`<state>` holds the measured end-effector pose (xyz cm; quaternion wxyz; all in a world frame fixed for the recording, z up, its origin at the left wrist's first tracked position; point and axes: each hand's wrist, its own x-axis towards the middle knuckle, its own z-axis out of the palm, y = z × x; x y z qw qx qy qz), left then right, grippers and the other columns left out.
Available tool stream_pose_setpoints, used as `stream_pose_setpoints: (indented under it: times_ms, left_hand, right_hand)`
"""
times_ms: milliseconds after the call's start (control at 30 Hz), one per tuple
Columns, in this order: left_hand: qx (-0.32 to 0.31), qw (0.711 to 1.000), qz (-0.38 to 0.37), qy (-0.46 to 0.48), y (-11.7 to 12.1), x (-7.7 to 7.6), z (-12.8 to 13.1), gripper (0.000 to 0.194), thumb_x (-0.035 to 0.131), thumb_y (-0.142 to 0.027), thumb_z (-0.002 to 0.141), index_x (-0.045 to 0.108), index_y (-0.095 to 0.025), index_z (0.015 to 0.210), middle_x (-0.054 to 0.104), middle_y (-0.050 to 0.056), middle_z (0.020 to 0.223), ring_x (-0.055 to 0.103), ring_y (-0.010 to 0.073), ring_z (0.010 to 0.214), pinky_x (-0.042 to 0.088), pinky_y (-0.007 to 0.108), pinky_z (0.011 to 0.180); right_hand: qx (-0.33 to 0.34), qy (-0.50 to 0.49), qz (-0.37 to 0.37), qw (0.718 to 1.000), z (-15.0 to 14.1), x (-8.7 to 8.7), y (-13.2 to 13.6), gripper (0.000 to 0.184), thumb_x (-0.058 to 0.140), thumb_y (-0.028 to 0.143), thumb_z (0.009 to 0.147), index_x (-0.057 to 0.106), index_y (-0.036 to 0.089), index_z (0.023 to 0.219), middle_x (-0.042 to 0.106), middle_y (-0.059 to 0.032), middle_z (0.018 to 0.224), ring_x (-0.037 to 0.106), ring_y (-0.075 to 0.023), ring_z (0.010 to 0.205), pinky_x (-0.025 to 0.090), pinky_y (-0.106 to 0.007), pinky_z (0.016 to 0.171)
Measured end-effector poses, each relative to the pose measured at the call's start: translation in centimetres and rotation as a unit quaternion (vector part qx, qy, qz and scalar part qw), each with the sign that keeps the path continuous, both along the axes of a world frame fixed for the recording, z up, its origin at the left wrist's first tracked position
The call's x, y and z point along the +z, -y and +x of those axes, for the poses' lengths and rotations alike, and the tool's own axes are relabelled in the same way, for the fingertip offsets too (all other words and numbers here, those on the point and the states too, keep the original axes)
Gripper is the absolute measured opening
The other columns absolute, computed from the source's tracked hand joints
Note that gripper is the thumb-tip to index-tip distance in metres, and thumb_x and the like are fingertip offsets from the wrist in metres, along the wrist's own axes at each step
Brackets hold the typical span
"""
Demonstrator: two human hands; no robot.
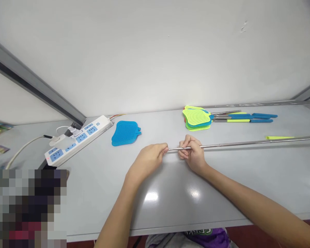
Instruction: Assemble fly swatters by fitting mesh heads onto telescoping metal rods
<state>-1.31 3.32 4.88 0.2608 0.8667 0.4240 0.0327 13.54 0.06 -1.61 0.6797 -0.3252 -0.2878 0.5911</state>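
A thin telescopic metal rod runs across the table and off past the right edge of the view. My left hand pinches its left end between thumb and fingers. A short way along, my right hand is closed around the same rod, palm side partly showing. Left of my hands lie blue fly swatter heads, seemingly stacked, with no handle on them. Beyond my right hand is a pile of fly swatters with yellow-green and blue heads and blue and yellow-green grips.
A white power strip with plugs and a cable lies at the left. Another long metal rod rests along the wall. A yellow-green strip lies behind the held rod. Grey frame posts flank the table; the lower left is pixelated.
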Motion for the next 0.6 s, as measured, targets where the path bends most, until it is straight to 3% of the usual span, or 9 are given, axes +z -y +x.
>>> stream_pose_setpoints:
  times_ms: [267,467,600]
  left_hand:
    - [-0.019,0.999,0.010,0.031,1.0,-0.5,1.4,0.026,0.027,-0.023,0.082,0.042,-0.019,0.062,0.044,-0.003,0.057,0.038,0.0104,0.054,0.026,0.022,0.051]
    - [0.004,0.996,-0.053,0.073,0.1,-0.4,0.1,0.034,0.027,-0.037,0.084,0.044,-0.018,0.061,0.045,-0.003,0.059,0.039,0.0106,0.056,0.028,0.022,0.052]
    - [0.004,0.993,-0.087,0.076,-0.7,-0.3,-1.3,0.029,0.029,-0.033,0.083,0.047,-0.019,0.066,0.044,-0.004,0.061,0.039,0.0099,0.058,0.029,0.022,0.053]
  right_hand:
    - [0.039,0.002,0.002,0.999,-0.6,-0.1,0.6,0.014,0.036,0.008,0.063,0.044,0.017,0.054,0.033,0.0049,0.039,0.030,-0.0063,0.033,0.022,-0.020,0.037]
    - [0.022,0.024,-0.011,0.999,-0.3,-0.2,0.2,0.014,0.037,0.008,0.063,0.044,0.017,0.055,0.034,0.0050,0.039,0.030,-0.0063,0.032,0.023,-0.020,0.037]
    - [0.003,0.021,-0.010,1.000,-0.1,-0.2,0.0,0.014,0.036,0.008,0.062,0.044,0.017,0.054,0.034,0.0051,0.038,0.030,-0.0064,0.031,0.023,-0.020,0.036]
